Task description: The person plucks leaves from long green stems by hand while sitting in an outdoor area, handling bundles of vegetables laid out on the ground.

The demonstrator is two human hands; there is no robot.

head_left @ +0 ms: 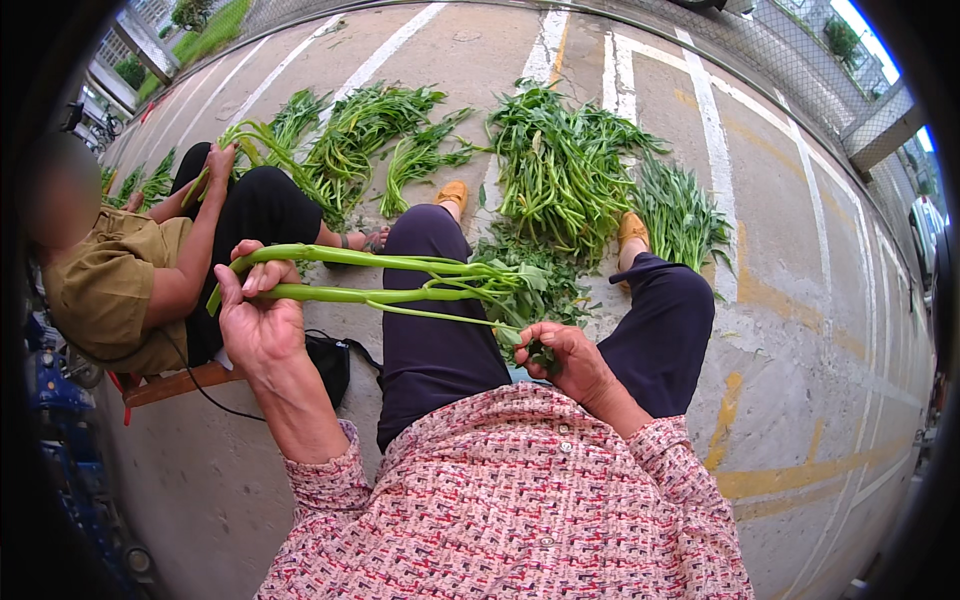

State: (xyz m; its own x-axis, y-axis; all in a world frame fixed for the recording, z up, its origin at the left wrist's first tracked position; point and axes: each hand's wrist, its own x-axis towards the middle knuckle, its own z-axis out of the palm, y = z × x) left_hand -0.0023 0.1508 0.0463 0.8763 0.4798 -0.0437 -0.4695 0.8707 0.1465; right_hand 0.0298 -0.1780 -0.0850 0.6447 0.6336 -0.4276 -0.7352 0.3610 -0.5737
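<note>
My left hand (265, 315) grips the thick ends of a few long green leafy-vegetable stems (390, 294), which reach rightward across my lap. Their thinner tips carry leaves (530, 290) above my right knee gap. My right hand (565, 362) is closed at the leafy end, its fingers pinching dark green leaves (541, 354). One thin stem runs from the left hand's bunch to the right fingertips. Between my feet, loose picked leaves (530, 255) lie on the ground, just below a large heap of leafy stems (560, 165).
A co-worker in a brown shirt (120, 262) sits at left, holding similar stems. More bunches (365, 135) lie on the paved ground ahead, another bunch (680, 212) by my right foot. A black bag (328, 368) stands by my left leg. A mesh fence (800, 70) runs behind.
</note>
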